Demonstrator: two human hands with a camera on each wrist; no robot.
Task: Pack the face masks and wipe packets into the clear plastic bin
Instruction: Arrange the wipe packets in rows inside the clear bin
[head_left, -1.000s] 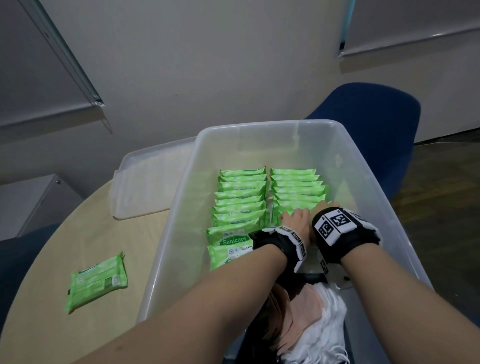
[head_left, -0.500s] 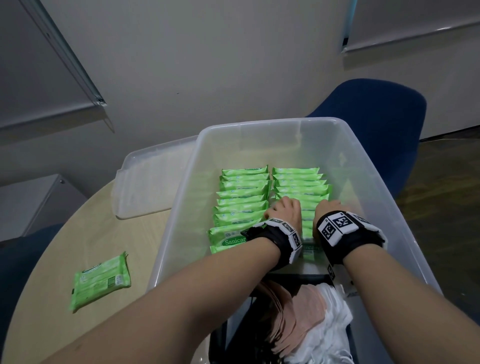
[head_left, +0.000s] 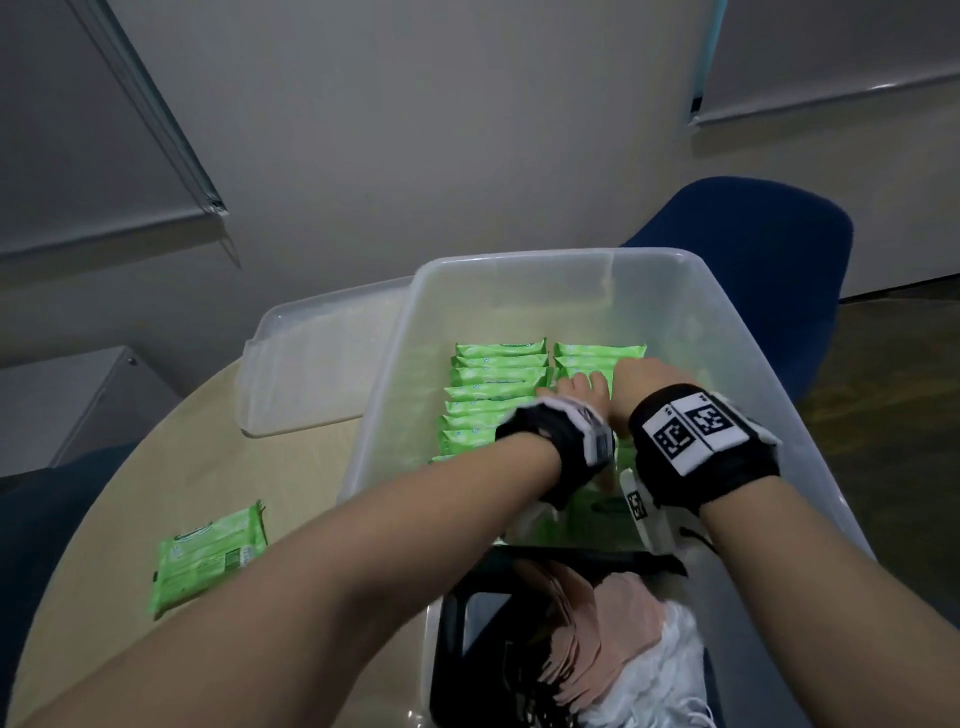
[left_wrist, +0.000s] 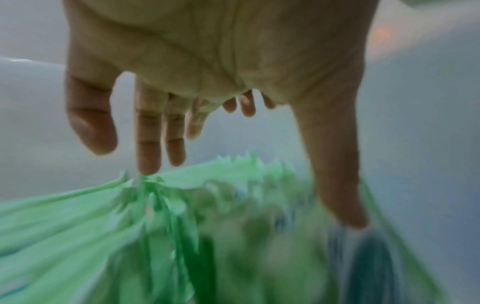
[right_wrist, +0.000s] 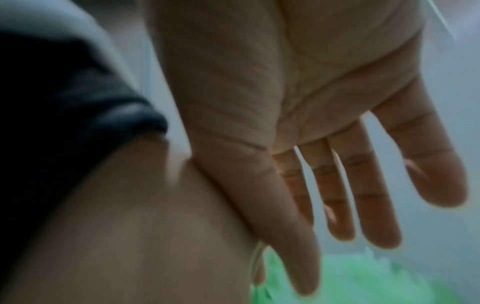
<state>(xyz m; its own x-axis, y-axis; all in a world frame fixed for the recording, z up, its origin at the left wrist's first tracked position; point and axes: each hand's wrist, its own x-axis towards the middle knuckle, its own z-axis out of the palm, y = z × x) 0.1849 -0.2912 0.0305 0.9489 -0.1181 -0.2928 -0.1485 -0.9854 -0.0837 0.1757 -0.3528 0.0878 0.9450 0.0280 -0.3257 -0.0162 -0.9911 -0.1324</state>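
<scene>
Both hands slid farther along the right row of wipe packets inside the clear bin. The left hand and right hand spread out flat, fingers straightened, the left fingertips brushing the packet tops, and the two wrists drew closer together.

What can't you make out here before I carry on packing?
- Near end of the right row of green wipe packets: head view, hidden by both wrists.
- Packet print: left wrist view, motion blur.
- Pink and white face masks: head view, cut off by bottom edge.
</scene>
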